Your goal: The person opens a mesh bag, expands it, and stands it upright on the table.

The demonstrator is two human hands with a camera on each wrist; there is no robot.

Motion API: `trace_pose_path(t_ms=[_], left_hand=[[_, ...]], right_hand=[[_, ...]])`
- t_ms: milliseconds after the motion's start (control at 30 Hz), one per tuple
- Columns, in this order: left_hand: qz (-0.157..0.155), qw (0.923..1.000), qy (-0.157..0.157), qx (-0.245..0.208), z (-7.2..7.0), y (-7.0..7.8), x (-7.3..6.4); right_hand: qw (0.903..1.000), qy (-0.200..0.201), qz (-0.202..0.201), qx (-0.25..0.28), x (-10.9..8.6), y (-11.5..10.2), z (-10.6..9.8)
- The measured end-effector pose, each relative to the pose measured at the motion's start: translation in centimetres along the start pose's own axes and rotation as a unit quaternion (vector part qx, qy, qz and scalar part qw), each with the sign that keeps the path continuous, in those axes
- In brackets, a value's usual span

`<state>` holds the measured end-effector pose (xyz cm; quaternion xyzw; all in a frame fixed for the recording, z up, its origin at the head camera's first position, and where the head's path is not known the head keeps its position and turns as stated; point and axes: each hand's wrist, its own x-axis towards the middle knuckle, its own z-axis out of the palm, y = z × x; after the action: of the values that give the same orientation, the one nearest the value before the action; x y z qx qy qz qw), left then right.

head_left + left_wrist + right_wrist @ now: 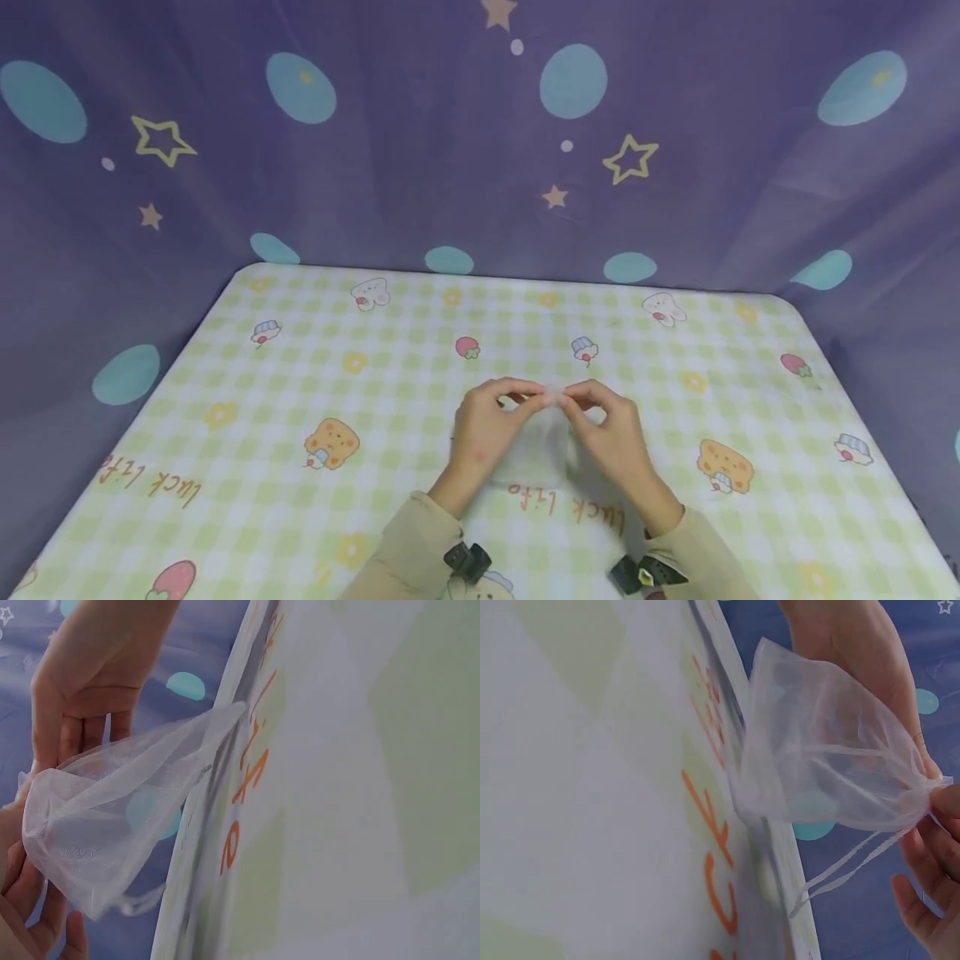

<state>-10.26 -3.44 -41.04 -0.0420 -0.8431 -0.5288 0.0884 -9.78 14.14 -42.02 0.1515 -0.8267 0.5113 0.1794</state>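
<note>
A sheer white drawstring pouch (97, 825) hangs from both hands by its gathered mouth, its body see-through and slack. My left hand (483, 425) pinches one side of the mouth between thumb and fingertips. Opposite it, my right hand (617, 427) pinches the other side, the fingertips of the two hands close together. The pouch looks flat, with nothing visible inside. Thin white cords (847, 866) dangle below the mouth in the right wrist view. From the head view, the pouch shows only faintly over the tablecloth.
A green-and-white checked tablecloth (405, 367) with printed cartoon food, flowers and lettering covers the table. Behind it and at the sides hangs a purple curtain (420, 150) with stars and blue ovals. Dark wrist cameras sit on both beige sleeves (412, 542).
</note>
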Motion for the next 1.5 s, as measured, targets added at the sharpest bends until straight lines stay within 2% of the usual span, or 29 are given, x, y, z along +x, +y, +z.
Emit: trace_pose_path(t_ms=[200,300,600,633,867,1167,1500], left_hand=[[-0.027,0.9996,0.005,0.002,-0.1,0.2,-0.1],[-0.034,0.9994,-0.005,0.0,-0.1,0.0,-0.1],[-0.026,0.9995,-0.019,-0.005,-0.2,0.3,0.1],[-0.023,0.9995,-0.019,-0.006,-0.3,0.3,0.1],[-0.014,0.9995,-0.025,-0.016,-0.9,0.4,0.1],[-0.002,0.9995,-0.011,-0.029,-1.7,0.6,0.5],[0.01,0.9991,-0.016,-0.038,-1.6,0.4,0.5]], right_hand=[[0.9998,0.005,-0.017,-0.007,0.1,-0.1,0.0],[0.9997,0.002,-0.025,-0.006,0.2,-0.1,0.0],[0.9985,0.007,-0.051,-0.018,0.3,-1.1,-0.6],[0.9986,0.007,-0.05,-0.016,0.2,-0.5,-0.6],[0.9992,0.002,-0.039,0.007,0.4,-0.4,-0.7],[0.9996,0.005,0.009,0.025,0.6,-0.7,-1.1],[0.9993,0.006,-0.002,0.037,0.5,-0.7,-1.3]])
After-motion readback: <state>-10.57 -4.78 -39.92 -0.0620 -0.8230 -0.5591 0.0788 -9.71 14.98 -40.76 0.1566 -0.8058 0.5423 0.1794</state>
